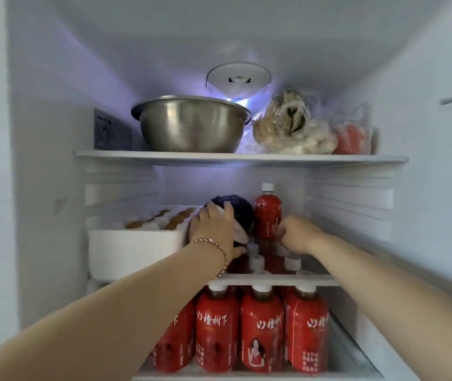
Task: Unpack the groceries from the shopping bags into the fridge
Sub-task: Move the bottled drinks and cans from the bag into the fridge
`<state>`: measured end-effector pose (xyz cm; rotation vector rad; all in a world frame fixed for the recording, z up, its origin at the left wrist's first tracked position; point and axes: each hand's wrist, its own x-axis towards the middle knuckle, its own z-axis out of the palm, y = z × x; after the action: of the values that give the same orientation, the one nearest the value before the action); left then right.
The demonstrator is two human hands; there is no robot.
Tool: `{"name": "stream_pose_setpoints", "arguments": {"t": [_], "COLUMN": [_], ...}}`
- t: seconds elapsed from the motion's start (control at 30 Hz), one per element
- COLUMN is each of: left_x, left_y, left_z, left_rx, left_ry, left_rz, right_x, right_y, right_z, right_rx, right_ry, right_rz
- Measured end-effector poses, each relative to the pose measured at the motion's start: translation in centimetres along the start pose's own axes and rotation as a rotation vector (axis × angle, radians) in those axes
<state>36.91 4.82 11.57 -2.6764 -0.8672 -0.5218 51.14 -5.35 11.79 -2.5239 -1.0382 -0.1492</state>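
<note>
Left hand: the left hand [214,229] lay spread over the purple cabbage [233,213], fingers wrapped across its front and top, thumb low beside the bottle caps; a thin chain bracelet [216,251] circled the wrist.
Right hand: the right hand [296,235] was curled at the base of the upright red bottle [267,213], fingers bent in against its label; whether they truly gripped it could not be told.
Purple cabbage: on the middle shelf [280,280], just left of the upright red bottle and touching it or nearly so; a pale patch showed at its lower right.
Upright red bottle: stood on the middle shelf toward the back, white cap on top, red label with white characters.
Bottles in front: several white-capped bottles [256,261] clustered just before the upright red bottle, only caps and shoulders showing.
Egg tray: a white tray [134,248] sat left of the upright red bottle, beyond the cabbage, holding brown eggs [175,220] in rows.
Lower shelf: below the upright red bottle, a row of the same red bottles [262,328] stood side by side, caps just under the middle shelf edge.
Top shelf: above the upright red bottle, a steel bowl [192,123] stood at left; its contents were hidden.
Bagged food: right of the bowl, clear plastic bags [291,125] held pale and brownish food, and a further bag [352,138] held something red.
Fridge: the fridge [54,133] interior was white, lit from a fitting on the back wall.
</note>
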Motion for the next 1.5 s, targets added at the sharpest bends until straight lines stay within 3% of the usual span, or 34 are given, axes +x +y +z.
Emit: {"name": "stream_pose_setpoints", "arguments": {"t": [0.07, 0.23, 0.3, 0.37, 0.43, 0.53, 0.77, 1.0, 1.23, 1.5], "left_x": [-0.9, -5.1, -7.5, -9.9, -12.2, -16.2, -32.4, -54.4, -78.4, -105.3], "left_y": [0.1, -0.2, -0.6, -1.6, -3.1, -5.4, -8.0, -6.7, 0.4, 16.0], "left_z": [-0.4, -3.0, -4.3, -4.8, -5.2, -5.5, -6.7, -11.0, -17.7, -28.0], "left_rx": [0.025, -0.031, 0.003, -0.01, -0.03, -0.02, -0.007, 0.039, 0.028, 0.167], "left_ry": [-0.024, 0.242, 0.218, 0.058, -0.124, -0.229, -0.346, -0.382, -0.298, -0.328], "left_rz": [0.001, 0.21, 0.284, 0.253, 0.138, -0.032, -0.526, -1.079, -1.601, -2.115], "right_x": [-2.8, -7.8, -9.4, -11.0, -12.3, -14.5, -25.3, -44.7, -70.7, -101.8], "right_y": [-0.8, -2.9, -3.8, -4.8, -6.0, -8.9, -16.3, -22.5, -24.4, -19.0], "right_z": [-0.4, -1.2, -1.5, -1.8, -2.2, -1.8, 3.6, 6.5, 5.6, 0.0], "right_rx": [-0.079, -0.122, -0.103, -0.138, -0.157, -0.106, -0.072, 0.01, 0.125, 0.169], "right_ry": [0.024, 0.081, 0.054, 0.005, -0.008, 0.004, -0.22, -0.456, -0.49, -0.597], "right_rz": [-0.037, -0.125, -0.161, -0.24, -0.35, -0.549, -0.969, -1.381, -1.877, -2.312]}}
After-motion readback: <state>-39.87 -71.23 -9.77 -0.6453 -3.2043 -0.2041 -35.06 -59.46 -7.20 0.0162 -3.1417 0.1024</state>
